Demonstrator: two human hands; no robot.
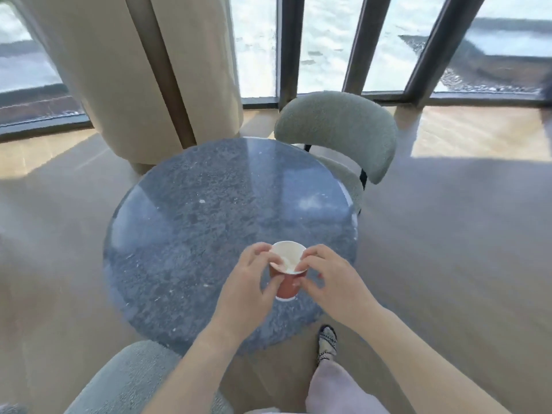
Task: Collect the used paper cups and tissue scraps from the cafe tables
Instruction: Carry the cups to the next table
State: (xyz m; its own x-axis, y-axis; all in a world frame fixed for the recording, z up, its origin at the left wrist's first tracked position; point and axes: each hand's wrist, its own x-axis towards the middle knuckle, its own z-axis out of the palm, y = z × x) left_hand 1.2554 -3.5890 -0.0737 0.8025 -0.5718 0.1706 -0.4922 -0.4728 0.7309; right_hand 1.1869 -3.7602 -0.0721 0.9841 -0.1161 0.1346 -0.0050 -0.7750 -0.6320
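At the lower left, the back of a gray upholstered chair sits close to the near edge of the bench. A beige curtain hangs behind it, down to the wooden floor. The round bench has a glossy dark speckled stone top.

Near its front edge, the left hand grips a red paper cup, with fingers curled round the left wall and the thumb at the rim. The cup stands upright on the bench between the two hands. Its inside is white, and a pale crumpled shape in it may be a tissue scrap, though blur keeps that uncertain. The right hand closes on the cup's other side, its curled fingertips pinching the rim and touching the wall.

Below the right hand, a patterned shoe stands on the floor. A second gray chair sits at the bench's far right, before dark window frames.
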